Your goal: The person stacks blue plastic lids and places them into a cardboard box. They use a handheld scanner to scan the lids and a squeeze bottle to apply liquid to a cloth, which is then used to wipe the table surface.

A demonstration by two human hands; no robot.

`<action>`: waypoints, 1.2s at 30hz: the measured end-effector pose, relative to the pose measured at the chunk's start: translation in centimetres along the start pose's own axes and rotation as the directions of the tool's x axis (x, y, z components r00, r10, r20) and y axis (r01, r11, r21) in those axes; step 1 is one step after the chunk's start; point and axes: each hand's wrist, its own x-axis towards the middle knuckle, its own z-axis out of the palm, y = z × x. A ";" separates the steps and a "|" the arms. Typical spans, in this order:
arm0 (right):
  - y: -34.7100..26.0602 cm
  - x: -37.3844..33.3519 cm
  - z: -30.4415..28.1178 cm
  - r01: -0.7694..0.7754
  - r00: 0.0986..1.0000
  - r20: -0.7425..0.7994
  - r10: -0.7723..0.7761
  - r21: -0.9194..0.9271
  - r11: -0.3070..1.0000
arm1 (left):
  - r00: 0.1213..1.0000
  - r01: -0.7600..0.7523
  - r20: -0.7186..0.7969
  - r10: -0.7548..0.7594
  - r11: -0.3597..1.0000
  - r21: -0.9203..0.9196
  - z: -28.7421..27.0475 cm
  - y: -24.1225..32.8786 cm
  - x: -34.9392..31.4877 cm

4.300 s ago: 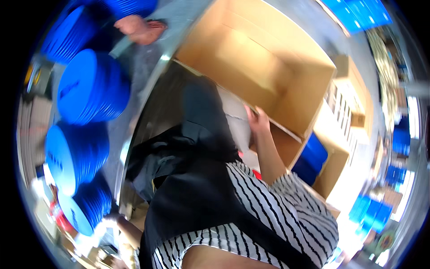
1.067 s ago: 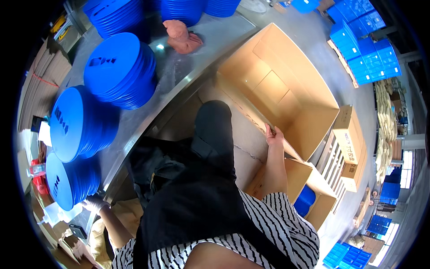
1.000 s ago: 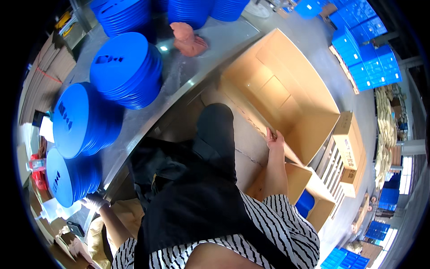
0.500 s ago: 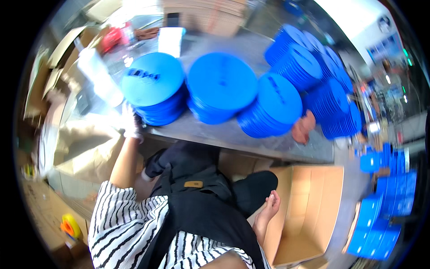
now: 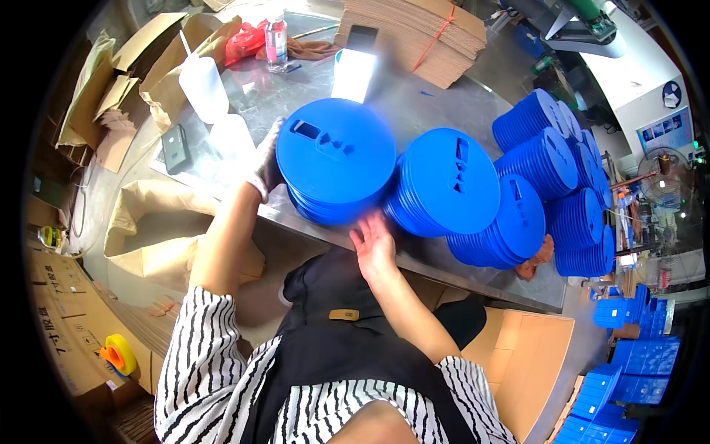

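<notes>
Stacks of round blue plastic discs with cut-out slots stand on the metal table. The leftmost stack point(image 5: 336, 152) is between my hands. My left hand point(image 5: 268, 159), in a pale glove, is cupped round its left side, with some fingers hidden against the discs. At the stack's lower right edge is my bare right hand point(image 5: 375, 243), palm up and fingers spread, its fingertips slightly blurred. A second disc stack point(image 5: 447, 181) leans close on the right, and a third stack point(image 5: 503, 226) follows it.
More blue disc stacks point(image 5: 551, 163) crowd the table's right end. An open cardboard box point(image 5: 529, 362) stands below the right edge. Behind lie flattened cartons point(image 5: 414, 37), a bottle point(image 5: 276, 44) and a white card point(image 5: 353, 76). A phone point(image 5: 175, 149) and paper bag point(image 5: 137, 251) are left.
My right hand has risen from beside the open box to the leftmost stack. My left hand has shifted up along that stack's side. The view has turned, so the table things appear farther right.
</notes>
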 end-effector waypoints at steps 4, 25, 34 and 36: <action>0.8 1.4 2.3 0.032 0.999 0.022 -0.032 -0.015 0.999 | 0.891 0.421 0.370 -0.262 0.782 -0.460 -4.1 2.0 4.0; 1.4 -2.0 2.0 0.079 0.995 0.065 -0.080 0.013 0.997 | 0.998 -0.006 -0.057 0.008 0.999 0.041 -5.1 -6.0 -10.8; -1.4 -10.3 -5.6 -0.026 0.982 0.187 0.013 0.067 0.997 | 0.992 -0.009 -0.117 0.052 0.939 0.344 -0.8 -13.2 -20.2; -3.0 -12.9 -8.4 -0.109 0.960 0.272 0.064 0.155 0.982 | 0.999 -0.037 0.029 0.027 0.912 0.409 -1.6 -15.2 -20.4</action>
